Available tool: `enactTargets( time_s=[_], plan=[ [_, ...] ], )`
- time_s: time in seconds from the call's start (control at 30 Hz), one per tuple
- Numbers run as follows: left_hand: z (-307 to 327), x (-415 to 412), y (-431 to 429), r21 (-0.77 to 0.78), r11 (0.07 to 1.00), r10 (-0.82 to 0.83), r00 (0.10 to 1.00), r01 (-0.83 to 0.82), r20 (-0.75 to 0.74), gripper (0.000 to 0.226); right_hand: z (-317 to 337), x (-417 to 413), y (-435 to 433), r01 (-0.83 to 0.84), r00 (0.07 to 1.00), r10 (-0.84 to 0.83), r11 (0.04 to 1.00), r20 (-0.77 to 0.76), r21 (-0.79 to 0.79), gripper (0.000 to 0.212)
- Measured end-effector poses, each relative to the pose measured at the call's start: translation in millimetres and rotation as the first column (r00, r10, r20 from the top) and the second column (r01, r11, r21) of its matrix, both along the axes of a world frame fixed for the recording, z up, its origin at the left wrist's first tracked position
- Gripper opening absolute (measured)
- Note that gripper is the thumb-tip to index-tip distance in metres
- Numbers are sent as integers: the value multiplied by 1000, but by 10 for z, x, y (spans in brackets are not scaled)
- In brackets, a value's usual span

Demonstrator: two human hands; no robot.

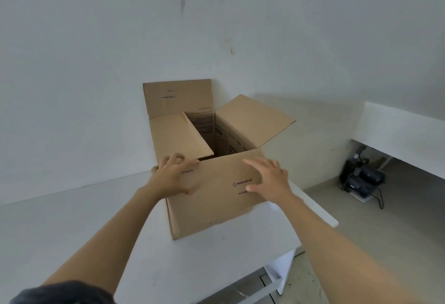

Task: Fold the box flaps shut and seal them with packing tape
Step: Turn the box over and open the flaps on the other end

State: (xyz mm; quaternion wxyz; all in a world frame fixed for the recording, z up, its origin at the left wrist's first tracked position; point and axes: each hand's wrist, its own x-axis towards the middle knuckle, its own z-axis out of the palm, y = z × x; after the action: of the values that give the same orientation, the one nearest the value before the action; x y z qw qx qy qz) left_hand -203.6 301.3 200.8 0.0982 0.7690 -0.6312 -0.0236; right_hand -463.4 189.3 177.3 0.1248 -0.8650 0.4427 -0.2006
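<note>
Beneath the left hand (172, 176), the near-left top corner of an open cardboard box (192, 221), set on a white table (72, 219) against a pale wall (96, 62). Left fingers (175, 159) curled over the upper edge of the near flap (216, 180), left thumb (185, 191) pressed on its outer face: a firm grasp on that flap. To the right of those fingers, right hand (269, 178) released, its fingers (260, 162) straight and spread over the same flap's right portion, right thumb (252, 188) at the printed face; true contact not determinable, outline blurred. Just beyond the left fingertips, left flap (178, 135) folded inward over the opening; farther beyond, far flap (178, 97) upright against the wall; beyond the right fingertips, right flap (252, 120) tilted up and outward. Between left flap and right flap, dark interior, contents not discernible. Printing on the flaps too small to read. Fold line between near flap and front wall hard to make out; panel's lower right corner smeared below the right wrist. Well to the right of the right fingers, on the floor, black devices with cables (363, 178), partly hidden under a white ledge (397, 130). Below the left forearm, dark fabric (60, 291) cut off by the frame's bottom edge.
</note>
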Motion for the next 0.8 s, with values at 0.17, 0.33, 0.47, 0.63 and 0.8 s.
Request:
enactTargets(
  time_s=[0.17,0.33,0.47,0.63,0.8],
  plan=[
    [25,-36,-248,87,991,-110,991,103,78,77,73,546,-257,-88,983,69,990,-168,-106,85],
    [20,-198,-634,21,979,-200,952,201,230,49,84,558,-623,-46,956,43,999,-290,-5,91],
    [136,-153,-817,-32,953,-253,852,300,459,38,-93,549,-680,15,970,-29,998,-242,-59,98],
    [405,208,-568,-650,721,88,899,239,428,24,-151,619,-625,42,968,-85,983,-238,-180,99],
    [306,439,-82,-789,595,386,916,-154,112,53,-68,721,-530,70,947,-128,977,-296,-199,106]
  ],
)
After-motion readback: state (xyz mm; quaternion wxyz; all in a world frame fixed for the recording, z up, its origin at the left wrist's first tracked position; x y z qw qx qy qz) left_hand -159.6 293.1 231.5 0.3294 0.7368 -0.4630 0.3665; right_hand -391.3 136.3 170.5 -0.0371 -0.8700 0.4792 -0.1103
